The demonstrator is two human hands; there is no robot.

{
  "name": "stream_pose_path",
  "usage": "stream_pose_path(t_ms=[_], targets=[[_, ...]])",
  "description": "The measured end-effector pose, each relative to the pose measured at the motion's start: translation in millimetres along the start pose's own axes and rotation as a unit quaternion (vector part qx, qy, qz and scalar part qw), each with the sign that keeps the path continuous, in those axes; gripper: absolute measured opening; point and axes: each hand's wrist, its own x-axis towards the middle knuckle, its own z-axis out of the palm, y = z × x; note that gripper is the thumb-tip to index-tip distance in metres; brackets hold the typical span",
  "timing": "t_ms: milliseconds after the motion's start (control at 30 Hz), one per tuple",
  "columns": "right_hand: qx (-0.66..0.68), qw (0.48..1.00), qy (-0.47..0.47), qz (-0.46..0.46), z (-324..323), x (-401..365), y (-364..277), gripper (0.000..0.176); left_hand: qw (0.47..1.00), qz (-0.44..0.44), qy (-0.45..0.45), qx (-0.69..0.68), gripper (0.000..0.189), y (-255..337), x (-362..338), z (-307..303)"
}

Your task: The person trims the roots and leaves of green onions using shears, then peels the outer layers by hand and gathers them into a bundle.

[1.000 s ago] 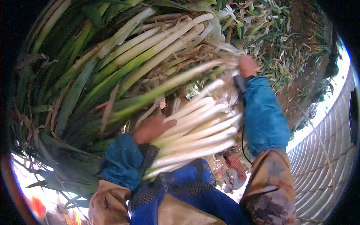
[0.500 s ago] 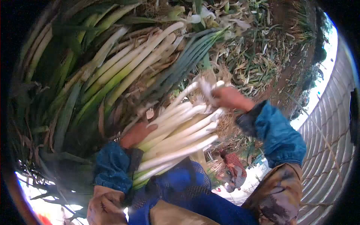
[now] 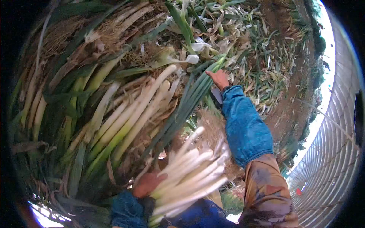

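Note:
A bundle of long white leek stalks (image 3: 190, 176) lies across my lap, green ends toward the lower left. My left hand (image 3: 148, 183) is wrapped round the left side of this bundle, with some fingers hidden. Farther up, my right hand (image 3: 218, 79) is at the tips of a bunch of dark green leaves (image 3: 195, 91), its index finger stretched out over them. A flat pale object (image 3: 216, 95) shows just below the right wrist; I cannot make out what it is.
More leeks (image 3: 133, 110) lie in a pile at the left, with dry roots (image 3: 61, 38) above. Leaf scraps (image 3: 262, 68) cover the ground at the upper right. A ribbed translucent sheet (image 3: 334, 167) curves along the right side.
My right hand has moved from the root ends of the held bundle up to the green leaf tips. The held bundle and my left hand now appear lower. The other person is no longer visible.

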Motion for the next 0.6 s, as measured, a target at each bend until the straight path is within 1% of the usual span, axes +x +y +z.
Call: stream_pose_path(t_ms=[67,100,167,200,233,267,333,367,400,433,467,500,533,600], targets=[[0.115,0.985,0.032,0.128,28,9,-14,0.073,0.996,-0.010,-0.042,-0.073,0.055,15,-5,-8],[0.195,0.961,0.046,0.193,22,4,-35,0.079,0.992,-0.016,-0.059,-0.110,0.055,19,-5,-11],[0.288,0.914,0.088,0.270,-24,-33,-99,0.083,0.992,-0.018,-0.055,-0.111,0.054,18,-1,-10],[0.322,0.902,0.098,0.270,-17,-32,-97,0.080,0.992,-0.018,-0.057,-0.110,0.053,22,-2,-12],[0.354,0.888,0.110,0.271,-13,-33,-95,0.077,0.988,-0.043,-0.073,-0.127,0.053,36,-6,-20],[0.384,0.874,0.123,0.270,-13,-34,-92,0.074,0.989,-0.035,-0.067,-0.124,0.053,36,-6,-20],[0.303,0.940,0.094,0.125,15,-6,-28,0.046,0.991,-0.010,-0.056,-0.119,0.053,28,-5,-15],[0.250,0.956,0.096,0.120,-14,-10,-28,0.044,0.991,0.035,-0.034,-0.124,0.053,22,-6,-10],[0.200,0.970,0.132,0.047,-42,-14,-22,0.039,0.988,0.080,-0.010,-0.130,0.052,14,-9,-3],[0.144,0.974,0.173,-0.022,-71,-19,-17,0.036,0.987,0.091,-0.007,-0.132,0.051,7,-3,1],[0.269,0.948,0.169,-0.035,-99,-18,-8,0.031,0.986,0.103,-0.004,-0.134,0.051,1,3,4],[0.389,0.905,0.164,-0.046,-127,-17,0,0.027,0.988,0.083,-0.024,-0.131,0.049,-7,19,4],[0.648,0.756,0.062,0.066,-156,-13,-3,0.025,0.990,0.126,-0.037,-0.052,0.047,-10,15,-3],[0.561,0.823,0.085,0.004,-231,-42,-41,0.023,0.970,0.217,-0.042,0.102,0.044,-16,8,-18]])
